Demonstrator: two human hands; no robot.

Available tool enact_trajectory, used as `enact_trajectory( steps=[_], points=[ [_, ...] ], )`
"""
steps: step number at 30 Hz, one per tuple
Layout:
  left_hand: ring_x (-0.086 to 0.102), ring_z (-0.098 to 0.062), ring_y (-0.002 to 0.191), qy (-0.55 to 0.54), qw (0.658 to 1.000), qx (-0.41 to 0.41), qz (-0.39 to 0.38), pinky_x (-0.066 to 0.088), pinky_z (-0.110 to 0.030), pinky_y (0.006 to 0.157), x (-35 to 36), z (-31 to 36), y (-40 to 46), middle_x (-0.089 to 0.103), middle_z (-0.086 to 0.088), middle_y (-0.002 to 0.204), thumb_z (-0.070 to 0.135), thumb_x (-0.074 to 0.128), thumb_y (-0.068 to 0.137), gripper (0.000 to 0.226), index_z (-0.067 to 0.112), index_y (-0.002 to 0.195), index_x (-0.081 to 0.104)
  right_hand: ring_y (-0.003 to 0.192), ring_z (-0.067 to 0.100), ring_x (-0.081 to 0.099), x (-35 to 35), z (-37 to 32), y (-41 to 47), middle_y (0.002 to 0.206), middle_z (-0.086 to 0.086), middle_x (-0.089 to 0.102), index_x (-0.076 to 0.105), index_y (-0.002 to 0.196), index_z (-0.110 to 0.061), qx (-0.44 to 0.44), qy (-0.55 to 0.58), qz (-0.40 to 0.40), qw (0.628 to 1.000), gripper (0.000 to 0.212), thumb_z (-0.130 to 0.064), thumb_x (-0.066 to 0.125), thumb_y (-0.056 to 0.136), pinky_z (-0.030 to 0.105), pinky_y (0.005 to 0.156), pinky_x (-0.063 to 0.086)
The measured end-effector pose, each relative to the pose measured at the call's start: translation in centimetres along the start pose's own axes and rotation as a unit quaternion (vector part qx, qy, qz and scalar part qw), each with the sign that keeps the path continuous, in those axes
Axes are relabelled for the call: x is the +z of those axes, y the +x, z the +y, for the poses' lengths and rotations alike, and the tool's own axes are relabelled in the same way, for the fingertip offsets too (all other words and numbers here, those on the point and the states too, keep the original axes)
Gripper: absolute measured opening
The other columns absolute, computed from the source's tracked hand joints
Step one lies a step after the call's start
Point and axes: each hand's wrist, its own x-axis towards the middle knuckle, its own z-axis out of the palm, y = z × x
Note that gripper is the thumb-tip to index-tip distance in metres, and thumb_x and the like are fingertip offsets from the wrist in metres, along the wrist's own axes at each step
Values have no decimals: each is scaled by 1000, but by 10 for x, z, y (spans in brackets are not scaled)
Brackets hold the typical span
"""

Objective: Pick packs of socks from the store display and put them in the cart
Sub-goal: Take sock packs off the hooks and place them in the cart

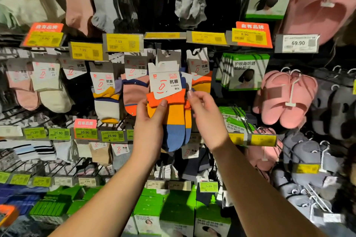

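Observation:
A pack of socks (174,115) striped orange, yellow and blue, with a white card label on top, is in front of the display's middle row. My left hand (149,127) grips it from the left, thumb across the orange band. My right hand (207,117) pinches the right edge of the socks just behind the front pack. More sock packs (106,92) hang on hooks to the left and right in the same row. No cart is in view.
Yellow and green price tags (123,42) run along the rails. Pink slippers (285,98) and grey slippers (316,161) hang at right. Green boxed face masks (244,71) sit right of the socks, and more green boxes (179,215) fill the bottom shelf.

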Motion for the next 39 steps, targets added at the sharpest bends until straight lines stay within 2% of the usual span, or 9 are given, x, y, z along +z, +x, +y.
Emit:
enact_trajectory(
  steps=[4, 8, 12, 19, 24, 29, 32, 36, 39],
  points=[
    [71, -4, 98, 17, 1000, 8, -7, 54, -26, 83, 0, -2, -1, 74, 13, 104, 26, 65, 97, 17, 32, 112, 59, 111, 6, 56, 1, 2, 1, 121, -6, 53, 58, 110, -31, 24, -22, -6, 999, 25, -50, 60, 93, 7, 84, 42],
    [70, -7, 101, 31, 999, 17, -8, 55, -30, 87, 2, -6, -2, 75, 13, 105, 27, 69, 94, 20, 38, 108, 60, 115, 17, 62, 9, 8, 2, 126, 3, 62, 68, 110, -33, 32, 26, -10, 999, 48, -68, 68, 76, 33, 96, 53],
    [70, 0, 94, 51, 998, 33, -13, 54, -19, 79, 3, -5, -2, 74, 16, 99, 25, 73, 91, 25, 36, 107, 58, 103, 9, 70, 8, 7, 2, 116, 2, 72, 65, 108, -24, 51, 114, -22, 992, 16, -31, 68, 95, 25, 82, 56],
    [62, 6, 95, 79, 997, 24, 11, 43, -5, 64, 0, -3, -1, 64, 13, 107, 38, 51, 103, 19, 27, 117, 48, 117, 19, 67, 2, 6, 9, 124, 1, 72, 59, 124, -22, 85, 230, -48, 968, 23, -18, 57, 102, 46, 104, 51],
    [65, 1, 85, 40, 998, 25, 44, 49, -26, 76, -8, -6, 10, 67, 7, 100, 26, 54, 104, 12, 27, 116, 52, 114, 24, 68, -14, 2, 15, 123, 7, 72, 58, 129, -18, 95, 284, -28, 954, 28, -11, 53, 102, 46, 100, 53],
    [65, -19, 110, 29, 996, 38, 75, 49, -53, 102, -18, 0, 17, 68, 4, 112, 30, 55, 99, 16, 45, 105, 53, 107, 26, 71, -35, -5, 37, 113, 5, 75, 63, 114, -24, 77, 195, 34, 977, 15, -20, 55, 103, 52, 98, 54],
    [65, -17, 107, 3, 997, 46, 69, 49, -47, 101, -17, 2, 18, 67, -4, 112, 19, 52, 103, 15, 33, 110, 49, 103, 28, 71, -38, -12, 52, 108, 3, 76, 63, 106, -28, 66, 115, 52, 990, 9, -30, 57, 101, 58, 98, 52],
    [64, 2, 82, -7, 997, 43, 64, 49, -30, 83, -14, 2, 17, 65, 12, 87, 17, 52, 104, 13, 28, 110, 46, 105, 26, 69, -37, -17, 73, 109, -1, 74, 62, 103, -35, 48, 37, 45, 997, 17, -47, 58, 91, 58, 98, 51],
    [65, -4, 89, 4, 998, 33, 62, 50, -38, 89, -13, 2, 16, 67, 9, 94, 20, 53, 104, 13, 32, 106, 47, 103, 28, 70, -36, -14, 84, 108, 1, 74, 63, 100, -33, 55, 36, 47, 997, 14, -43, 58, 92, 59, 98, 52]
  ],
)
